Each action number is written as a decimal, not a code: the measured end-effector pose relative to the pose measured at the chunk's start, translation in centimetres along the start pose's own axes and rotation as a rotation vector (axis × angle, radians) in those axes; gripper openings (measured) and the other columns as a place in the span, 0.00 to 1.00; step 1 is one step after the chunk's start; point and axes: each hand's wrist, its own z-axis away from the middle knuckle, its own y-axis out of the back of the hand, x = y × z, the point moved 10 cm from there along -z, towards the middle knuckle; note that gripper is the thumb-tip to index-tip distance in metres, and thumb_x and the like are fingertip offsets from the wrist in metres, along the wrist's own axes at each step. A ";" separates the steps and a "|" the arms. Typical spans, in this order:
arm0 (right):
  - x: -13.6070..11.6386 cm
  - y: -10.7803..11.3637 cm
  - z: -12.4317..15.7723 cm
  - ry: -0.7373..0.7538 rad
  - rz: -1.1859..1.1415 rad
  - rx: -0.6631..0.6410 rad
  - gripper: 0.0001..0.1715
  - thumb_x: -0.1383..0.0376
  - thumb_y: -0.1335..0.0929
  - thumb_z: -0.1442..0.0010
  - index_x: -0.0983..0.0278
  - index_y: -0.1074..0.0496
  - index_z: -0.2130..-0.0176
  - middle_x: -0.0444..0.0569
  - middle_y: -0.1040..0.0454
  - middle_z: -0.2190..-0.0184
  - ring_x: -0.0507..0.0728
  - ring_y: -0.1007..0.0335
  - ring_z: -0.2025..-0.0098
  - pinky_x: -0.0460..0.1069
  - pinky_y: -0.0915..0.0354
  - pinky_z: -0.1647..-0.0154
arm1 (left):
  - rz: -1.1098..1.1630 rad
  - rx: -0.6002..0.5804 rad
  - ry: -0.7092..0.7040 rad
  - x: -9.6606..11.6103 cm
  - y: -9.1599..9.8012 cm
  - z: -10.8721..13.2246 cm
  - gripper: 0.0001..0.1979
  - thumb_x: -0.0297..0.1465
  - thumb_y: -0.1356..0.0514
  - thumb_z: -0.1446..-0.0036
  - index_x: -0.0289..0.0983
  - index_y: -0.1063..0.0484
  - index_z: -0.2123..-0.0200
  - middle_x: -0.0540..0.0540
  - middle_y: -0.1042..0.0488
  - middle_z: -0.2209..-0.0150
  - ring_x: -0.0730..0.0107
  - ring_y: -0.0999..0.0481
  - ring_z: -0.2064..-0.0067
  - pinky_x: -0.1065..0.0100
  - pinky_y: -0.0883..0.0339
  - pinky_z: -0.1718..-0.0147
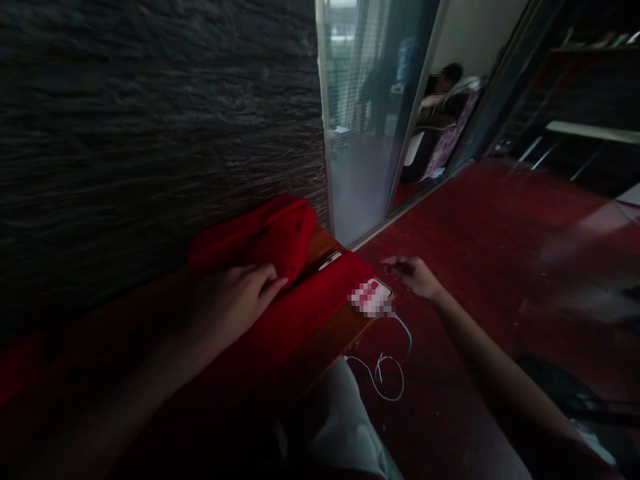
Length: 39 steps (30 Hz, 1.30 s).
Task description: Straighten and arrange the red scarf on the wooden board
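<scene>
Near the wall, a bunched red cloth (pixel 260 233) lies on a narrow wooden table (pixel 313 353). My left hand (pixel 257 283) is closed on its near edge, thumb and fingers pinching the fabric. A flat strip of red cloth (pixel 313 297) runs along the tabletop to its far end. Beyond that end, over the floor, my right hand (pixel 410 272) hangs with fingers partly bent and apart, and I see nothing in it. Between the hands lies a pale, pixelated flat device (pixel 371 298) with a white cable (pixel 404 333). A slim white-edged object (pixel 330 261) rests beside the cloth fold.
A dark rough stone wall (pixel 165 120) borders the table on the left. Ahead stands a glass sliding door (pixel 370 127), with a seated person (pixel 443 87) beyond it. Red floor (pixel 500 253) spreads to the right, towards a pale bench (pixel 595 131). The cable loops down beside my leg (pixel 345 420).
</scene>
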 end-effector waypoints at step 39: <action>-1.9 -1.8 2.6 0.309 0.234 0.264 0.12 0.65 0.35 0.34 0.65 0.25 0.54 0.51 0.25 0.67 0.55 0.30 0.68 0.49 0.33 0.67 | -0.298 0.227 -0.467 10.9 -4.6 2.8 0.18 0.20 0.49 0.39 0.43 0.21 0.59 0.46 0.19 0.59 0.58 0.21 0.60 0.57 0.24 0.64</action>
